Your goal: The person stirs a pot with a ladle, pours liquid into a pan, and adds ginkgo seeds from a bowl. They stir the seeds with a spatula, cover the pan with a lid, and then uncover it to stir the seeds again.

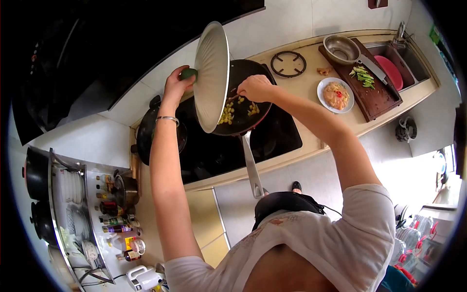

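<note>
My left hand (178, 87) is closed round the dark green knob of a pale, wide pan lid (212, 78), tilted almost on edge at the left side of a dark frying pan (243, 125). Over the pan, the fingers of my right hand (255, 88) are closed on a thin wooden utensil (234, 98); its exact kind is not clear. Small yellowish chopped pieces (226, 115) lie in the pan, partly behind the lid. The pan's long metal handle (251, 165) points toward my body.
Right of the black cooktop (277, 134) are a plate of raw meat (335, 95), a cutting board (377, 100) with cut greens (362, 77), a knife (373, 67) and a metal bowl (342, 49). A dark wok (177, 138) stands left; bottles (116, 220) line the left counter.
</note>
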`<move>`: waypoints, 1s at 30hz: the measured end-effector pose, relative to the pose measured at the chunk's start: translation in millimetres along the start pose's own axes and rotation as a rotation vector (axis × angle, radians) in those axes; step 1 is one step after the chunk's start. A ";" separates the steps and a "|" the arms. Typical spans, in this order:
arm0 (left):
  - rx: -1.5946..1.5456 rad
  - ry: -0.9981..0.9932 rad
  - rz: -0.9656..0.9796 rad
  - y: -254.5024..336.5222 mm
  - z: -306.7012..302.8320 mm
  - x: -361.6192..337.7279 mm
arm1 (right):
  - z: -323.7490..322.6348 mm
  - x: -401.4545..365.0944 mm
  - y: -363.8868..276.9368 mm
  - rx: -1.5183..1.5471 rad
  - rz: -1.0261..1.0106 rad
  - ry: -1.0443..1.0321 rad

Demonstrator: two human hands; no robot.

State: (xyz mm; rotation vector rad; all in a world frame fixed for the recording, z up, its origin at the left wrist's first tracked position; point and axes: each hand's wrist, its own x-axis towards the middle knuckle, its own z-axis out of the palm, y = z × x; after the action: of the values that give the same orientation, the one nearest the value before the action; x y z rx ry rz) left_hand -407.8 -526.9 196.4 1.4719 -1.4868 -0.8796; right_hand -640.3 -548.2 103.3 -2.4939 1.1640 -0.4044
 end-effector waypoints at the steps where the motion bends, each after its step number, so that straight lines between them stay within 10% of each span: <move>1: -0.002 -0.006 0.003 -1.1 0.2 1.5 | -3.1 -3.2 -0.9 -0.042 -0.037 0.043; 11: 0.018 -0.023 -0.004 -3.2 4.9 4.7 | -7.4 -26.5 19.5 -0.182 -0.273 0.081; 30: 0.055 -0.011 -0.001 -4.7 22.8 8.5 | -76.6 -89.7 -30.8 -0.331 -0.047 -0.015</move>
State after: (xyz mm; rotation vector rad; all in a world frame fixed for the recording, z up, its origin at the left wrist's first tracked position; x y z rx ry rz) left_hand -426.4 -537.5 183.9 1.5105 -1.5299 -0.8551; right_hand -705.8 -475.3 175.8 -2.8038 1.2555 -0.2185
